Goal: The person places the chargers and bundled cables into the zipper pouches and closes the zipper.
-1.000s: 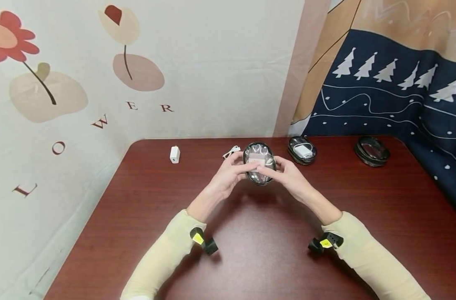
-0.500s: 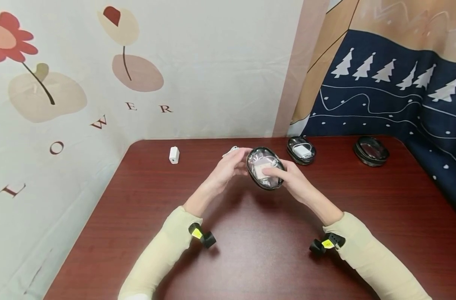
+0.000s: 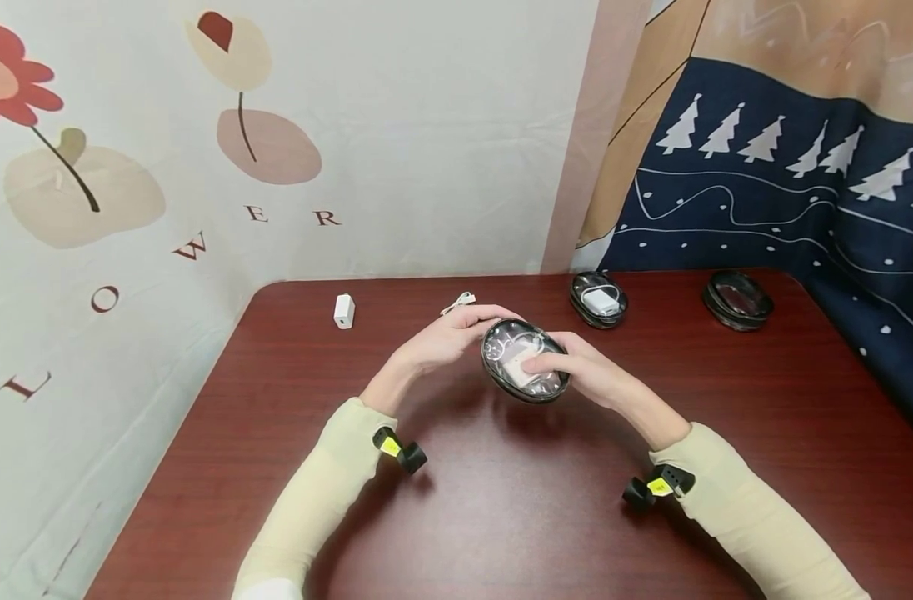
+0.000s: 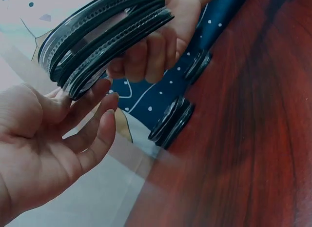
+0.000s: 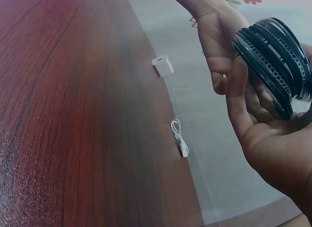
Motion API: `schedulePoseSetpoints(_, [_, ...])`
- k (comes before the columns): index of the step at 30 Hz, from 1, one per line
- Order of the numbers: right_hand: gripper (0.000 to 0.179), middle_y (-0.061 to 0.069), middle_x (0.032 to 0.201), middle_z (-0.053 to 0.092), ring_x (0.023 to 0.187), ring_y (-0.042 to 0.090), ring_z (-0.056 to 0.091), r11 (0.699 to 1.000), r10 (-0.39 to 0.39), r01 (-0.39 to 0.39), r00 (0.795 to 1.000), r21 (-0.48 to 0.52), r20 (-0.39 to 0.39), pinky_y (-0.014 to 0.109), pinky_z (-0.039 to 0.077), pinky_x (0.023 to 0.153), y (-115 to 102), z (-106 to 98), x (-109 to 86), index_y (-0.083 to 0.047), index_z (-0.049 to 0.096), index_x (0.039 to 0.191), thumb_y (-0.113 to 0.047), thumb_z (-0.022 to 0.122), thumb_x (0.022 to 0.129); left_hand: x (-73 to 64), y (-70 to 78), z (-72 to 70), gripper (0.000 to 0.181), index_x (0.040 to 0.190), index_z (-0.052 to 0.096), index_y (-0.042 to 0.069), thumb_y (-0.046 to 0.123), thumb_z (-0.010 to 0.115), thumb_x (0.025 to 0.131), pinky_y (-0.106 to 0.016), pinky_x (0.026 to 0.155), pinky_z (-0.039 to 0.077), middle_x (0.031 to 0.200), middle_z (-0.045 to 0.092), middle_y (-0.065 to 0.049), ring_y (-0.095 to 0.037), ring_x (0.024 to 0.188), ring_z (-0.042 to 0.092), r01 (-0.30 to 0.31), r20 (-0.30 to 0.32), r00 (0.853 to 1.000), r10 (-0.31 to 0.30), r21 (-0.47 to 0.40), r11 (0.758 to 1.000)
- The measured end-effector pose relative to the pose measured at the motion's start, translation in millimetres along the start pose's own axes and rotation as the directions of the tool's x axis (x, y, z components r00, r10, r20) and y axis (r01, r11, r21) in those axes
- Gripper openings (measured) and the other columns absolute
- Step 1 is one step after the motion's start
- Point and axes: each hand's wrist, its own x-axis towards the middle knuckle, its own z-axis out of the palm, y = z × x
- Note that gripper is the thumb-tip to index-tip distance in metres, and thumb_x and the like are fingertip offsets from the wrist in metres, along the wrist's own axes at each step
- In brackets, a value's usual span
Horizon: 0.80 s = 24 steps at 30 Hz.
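A small oval black zip case (image 3: pixel 526 360) with a clear top is held tilted above the table; a white charger block and coiled white cable show through it. My right hand (image 3: pixel 591 371) grips its right side, thumb across the clear top and fingers curled beneath. At the far left rim, my left hand (image 3: pixel 452 335) has thumb and fingertips at the edge, as its palm (image 4: pixel 44 144) and bent fingers show in the left wrist view. Toothed bands run round the side of the case (image 5: pixel 273 56) in the right wrist view.
A white charger block (image 3: pixel 344 311) stands at the back left of the dark red table (image 3: pixel 501 517). A short white cable (image 3: pixel 458 302) lies behind my left hand. Two more oval cases, one holding white items (image 3: pixel 600 300) and one dark (image 3: pixel 737 300), sit back right.
The case has come nearer to me and turned to a slant. My left thumb has left its clear top, and the left fingers have moved to the far rim. My right hand keeps its grip.
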Motion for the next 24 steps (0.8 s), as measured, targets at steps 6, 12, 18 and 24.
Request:
schedulePoseSetpoints(6, [0.03,0.007,0.099,0.067,0.087,0.015,0.064,1.0,0.012,-0.012,1.0,0.013,0.022,0.029,0.054,0.08,-0.6,-0.4,-0.6,0.004,0.063,0.115,-0.011,0.061,0.089,2.0,1.8,-3.0,0.023,0.118,0.073,0.005,0.004,0.056,0.102,-0.033,0.094,0.05,0.11,0.074,-0.001,-0.014,0.107,0.064,-0.05,-0.027,0.998,0.053,0.101,0.994])
schedulePoseSetpoints(12, [0.023,0.007,0.097,0.068,0.085,0.015,0.064,0.999,0.014,-0.015,1.0,0.047,0.017,0.029,0.055,0.078,0.8,-4.0,0.0,-0.002,0.065,0.111,-0.008,0.06,0.089,0.3,2.2,-6.6,0.023,0.119,0.073,0.002,0.003,0.057,0.101,-0.034,0.096,0.05,0.112,0.074,-0.003,-0.016,0.107,0.064,-0.106,-0.017,0.994,0.108,0.101,0.989])
schedulePoseSetpoints(18, [0.021,0.006,0.094,0.068,0.083,0.014,0.064,0.998,0.019,-0.02,1.0,0.058,0.015,0.029,0.055,0.077,1.0,-5.6,-0.8,-0.006,0.067,0.108,-0.009,0.059,0.089,-5.9,3.8,-12.3,0.023,0.121,0.071,0.001,0.005,0.061,0.1,-0.033,0.097,0.049,0.113,0.073,-0.004,-0.015,0.108,0.063,-0.095,0.015,0.996,0.093,0.097,0.991])
schedulePoseSetpoints(24, [0.019,0.005,0.094,0.068,0.083,0.013,0.063,0.998,0.008,-0.009,1.0,0.059,0.026,0.028,0.054,0.077,0.7,-4.3,-2.5,-0.006,0.067,0.106,-0.009,0.06,0.088,-9.2,3.6,-14.7,0.021,0.115,0.073,-0.004,-0.001,0.067,0.095,-0.036,0.093,0.053,0.112,0.073,-0.009,-0.018,0.106,0.067,-0.101,0.024,0.995,0.101,-0.005,0.995])
